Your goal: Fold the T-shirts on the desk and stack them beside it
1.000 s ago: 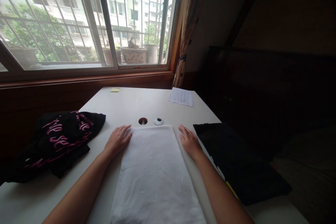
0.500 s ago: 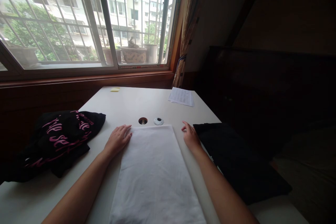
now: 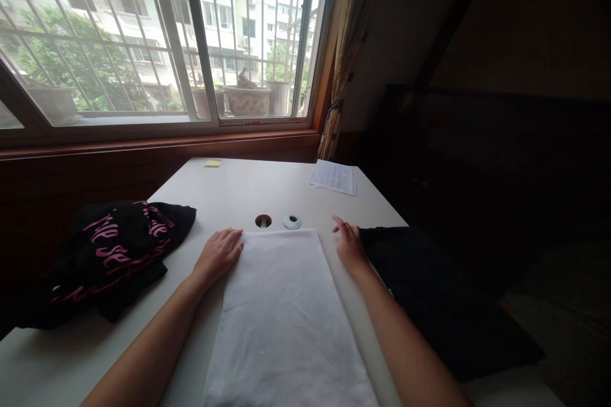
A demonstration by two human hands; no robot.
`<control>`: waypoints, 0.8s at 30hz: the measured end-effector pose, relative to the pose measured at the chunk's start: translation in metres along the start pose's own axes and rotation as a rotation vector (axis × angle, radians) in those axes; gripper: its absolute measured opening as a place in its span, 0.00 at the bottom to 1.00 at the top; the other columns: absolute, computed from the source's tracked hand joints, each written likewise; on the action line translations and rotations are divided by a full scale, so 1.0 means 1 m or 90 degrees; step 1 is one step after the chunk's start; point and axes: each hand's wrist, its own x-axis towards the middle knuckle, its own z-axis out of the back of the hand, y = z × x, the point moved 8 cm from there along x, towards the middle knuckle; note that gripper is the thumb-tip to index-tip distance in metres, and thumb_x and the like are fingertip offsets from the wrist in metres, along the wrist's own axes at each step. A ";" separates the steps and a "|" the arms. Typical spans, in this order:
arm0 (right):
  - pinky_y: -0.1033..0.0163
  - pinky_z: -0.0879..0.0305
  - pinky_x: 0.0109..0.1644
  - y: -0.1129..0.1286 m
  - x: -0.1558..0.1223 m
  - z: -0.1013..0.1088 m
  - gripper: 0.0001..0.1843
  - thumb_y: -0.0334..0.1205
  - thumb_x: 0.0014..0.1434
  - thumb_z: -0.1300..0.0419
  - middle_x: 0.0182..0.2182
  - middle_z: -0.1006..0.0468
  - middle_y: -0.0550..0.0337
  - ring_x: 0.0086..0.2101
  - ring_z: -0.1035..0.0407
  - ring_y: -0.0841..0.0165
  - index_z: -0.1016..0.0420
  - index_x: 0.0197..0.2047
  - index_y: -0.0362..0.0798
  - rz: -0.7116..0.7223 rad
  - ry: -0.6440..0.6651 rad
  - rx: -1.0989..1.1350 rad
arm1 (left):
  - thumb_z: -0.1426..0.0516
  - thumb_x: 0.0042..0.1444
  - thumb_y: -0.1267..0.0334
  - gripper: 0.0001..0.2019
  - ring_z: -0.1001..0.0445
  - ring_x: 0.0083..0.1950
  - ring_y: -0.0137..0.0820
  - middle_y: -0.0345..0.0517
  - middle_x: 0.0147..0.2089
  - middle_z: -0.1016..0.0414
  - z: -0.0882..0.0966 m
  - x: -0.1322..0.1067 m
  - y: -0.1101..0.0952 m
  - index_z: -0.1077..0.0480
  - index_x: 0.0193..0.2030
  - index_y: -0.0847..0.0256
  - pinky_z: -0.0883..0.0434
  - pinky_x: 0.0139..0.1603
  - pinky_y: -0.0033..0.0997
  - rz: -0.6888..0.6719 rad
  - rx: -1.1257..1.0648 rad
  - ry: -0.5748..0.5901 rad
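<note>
A white garment [image 3: 286, 311], folded into a long, flat rectangle, lies in front of me with its far edge straight. My left hand [image 3: 219, 254] rests flat at its far left corner, fingers stretched out and fingertips touching the fabric's edge. Right of the cloth, my right hand [image 3: 351, 247] is just above the table, its fingers loosely bent and apart with nothing visible in them. Beside that hand lies a dark folded garment [image 3: 443, 299]; whether the hand touches its near corner I cannot tell.
On the white table [image 3: 258, 184], a crumpled black garment with pink lettering [image 3: 119, 248] lies at left. A cable hole [image 3: 263, 221] and its round cover [image 3: 291, 222] sit beyond the white cloth. Farther back are a yellow sticky note [image 3: 212, 163] and printed papers [image 3: 334, 177].
My right hand has shifted slightly, with its fingers a little differently bent. The whole view has drifted slightly; the left hand stays at the white garment's corner.
</note>
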 end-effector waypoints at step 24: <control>0.45 0.42 0.66 0.012 -0.002 0.004 0.48 0.19 0.53 0.54 0.67 0.35 0.58 0.67 0.50 0.54 0.51 0.75 0.56 -0.003 0.013 -0.063 | 0.51 0.69 0.53 0.20 0.33 0.66 0.47 0.52 0.62 0.27 0.002 0.000 -0.001 0.31 0.62 0.56 0.37 0.68 0.55 -0.006 -0.015 -0.015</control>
